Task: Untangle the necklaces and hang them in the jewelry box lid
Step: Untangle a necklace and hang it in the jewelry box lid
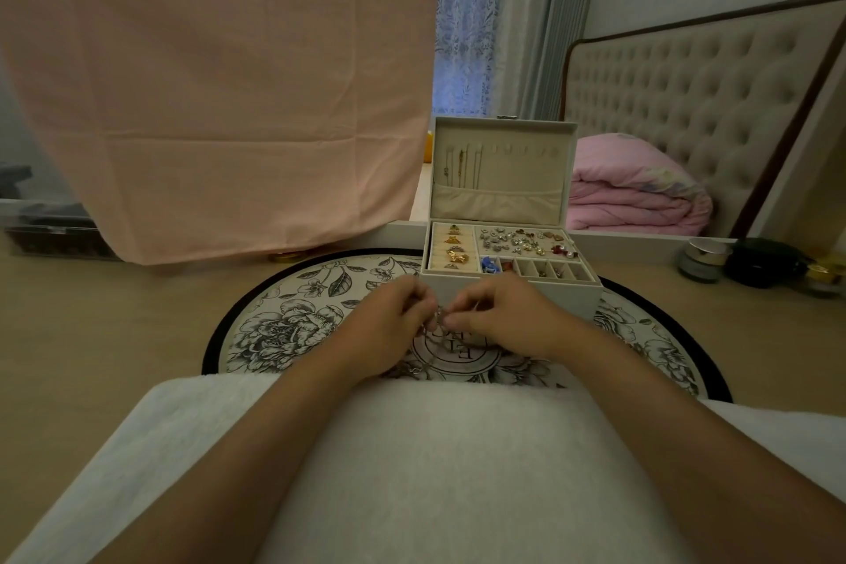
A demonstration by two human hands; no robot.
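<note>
Looking down from the head camera, both hands meet over the round floral mat (293, 325), just in front of the open jewelry box (526, 295). The left hand (393, 323) and the right hand (501, 316) each pinch the tangled necklaces (438, 317), fingertips drawn close with thumb against forefinger. The knot is small and partly hidden between them. A loose strand seems to trail down toward the white towel (458, 449) across the lap.

A few chains (462, 167) hang from hooks at the left of the jewelry box lid (526, 179), and the hooks to their right look free.

Chain this fine is probably very light, limp and slippery, and likely to kink or snap if tugged. It is best held right beside the knot, with the loops teased apart gently, then lifted by the clasp end for hanging.
</note>
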